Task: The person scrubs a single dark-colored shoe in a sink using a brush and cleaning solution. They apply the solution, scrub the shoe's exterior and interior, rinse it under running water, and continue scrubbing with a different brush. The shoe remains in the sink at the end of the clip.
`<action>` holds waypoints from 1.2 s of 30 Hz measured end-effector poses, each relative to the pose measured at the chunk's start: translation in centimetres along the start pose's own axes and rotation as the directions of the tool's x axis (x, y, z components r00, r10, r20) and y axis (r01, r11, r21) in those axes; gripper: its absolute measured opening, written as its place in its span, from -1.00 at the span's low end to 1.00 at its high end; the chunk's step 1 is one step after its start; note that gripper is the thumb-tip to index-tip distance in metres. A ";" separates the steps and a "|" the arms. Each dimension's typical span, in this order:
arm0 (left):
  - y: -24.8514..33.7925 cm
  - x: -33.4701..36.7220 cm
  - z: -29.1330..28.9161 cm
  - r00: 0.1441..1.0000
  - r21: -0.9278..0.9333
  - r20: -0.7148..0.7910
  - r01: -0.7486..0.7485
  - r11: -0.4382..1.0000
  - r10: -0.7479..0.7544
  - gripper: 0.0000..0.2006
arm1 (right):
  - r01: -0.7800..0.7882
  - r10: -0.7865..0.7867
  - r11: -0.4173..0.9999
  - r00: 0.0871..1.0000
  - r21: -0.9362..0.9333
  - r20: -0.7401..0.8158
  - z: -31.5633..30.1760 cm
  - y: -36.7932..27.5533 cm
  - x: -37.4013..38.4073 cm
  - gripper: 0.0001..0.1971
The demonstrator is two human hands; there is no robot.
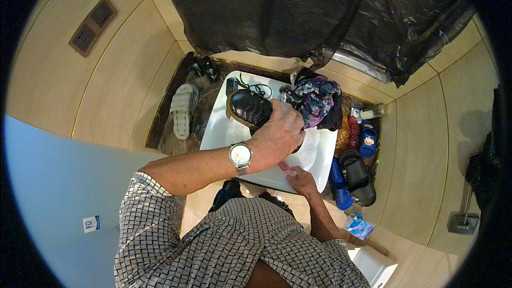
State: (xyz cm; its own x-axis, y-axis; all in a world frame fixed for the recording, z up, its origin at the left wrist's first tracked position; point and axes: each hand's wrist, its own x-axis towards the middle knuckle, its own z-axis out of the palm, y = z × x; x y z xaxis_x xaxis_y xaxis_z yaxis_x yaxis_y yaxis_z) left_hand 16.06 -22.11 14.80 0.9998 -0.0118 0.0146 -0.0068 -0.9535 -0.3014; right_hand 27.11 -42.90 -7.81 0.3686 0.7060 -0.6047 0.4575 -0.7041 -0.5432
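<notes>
My left hand (pixel 278 134), with a wristwatch on its wrist, is closed around a wet-looking black shoe (pixel 249 108) with a tan sole edge. The shoe is held over a white sink (pixel 216 133), and my fingers cover its middle. Low at the sink's front right is my right hand (pixel 303 182), its fingers closed on a small pink object (pixel 287 169) that is too little in view to name. Whitish suds show in the basin beside the shoe. Black laces (pixel 256 86) lie at the sink's back, left of the faucet (pixel 285 94).
Bunched dark floral cloth (pixel 319 98) rests at the sink's back right. On the dark counter, pale slippers (pixel 183 111) stand left; a black slide (pixel 357 177), a blue slipper (pixel 340 185) and a red item (pixel 353 131) are right. Black plastic sheeting (pixel 266 10) hangs behind.
</notes>
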 end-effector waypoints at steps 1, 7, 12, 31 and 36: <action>0.2 0.1 -0.1 1.000 0.001 0.003 0.001 1.000 -0.001 -0.64 | -0.011 0.011 1.000 1.000 0.009 -0.001 0.0 0.0 -0.1 -0.48; 1.4 0.1 -0.6 1.000 -0.018 0.000 0.009 1.000 -0.009 -0.64 | 0.031 -0.031 0.999 0.999 0.014 -0.031 0.1 0.9 -0.6 -0.51; 1.7 -0.3 -0.3 1.000 -0.026 0.022 0.010 1.000 -0.010 -0.65 | 0.027 -0.024 0.998 0.999 0.061 -0.045 -0.2 0.4 -1.2 -0.51; -5.2 -4.5 2.5 0.931 -0.150 -0.355 -0.150 0.977 0.088 -0.54 | -0.006 0.028 0.914 0.998 0.406 -0.047 3.6 -5.0 0.9 -0.52; -6.2 -5.0 2.7 0.930 -0.134 -0.355 -0.155 0.979 0.099 -0.49 | -0.039 0.062 0.905 0.997 0.423 -0.042 3.9 -6.4 1.0 -0.51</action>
State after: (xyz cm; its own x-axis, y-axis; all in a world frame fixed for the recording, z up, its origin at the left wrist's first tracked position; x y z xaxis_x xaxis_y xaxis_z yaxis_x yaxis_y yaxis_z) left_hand 11.16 -15.31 14.01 0.9226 -0.2122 0.3221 -0.1645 -0.9718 -0.1690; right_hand 21.39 -38.00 -7.16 0.4303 0.6633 -0.6122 0.0579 -0.6971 -0.7146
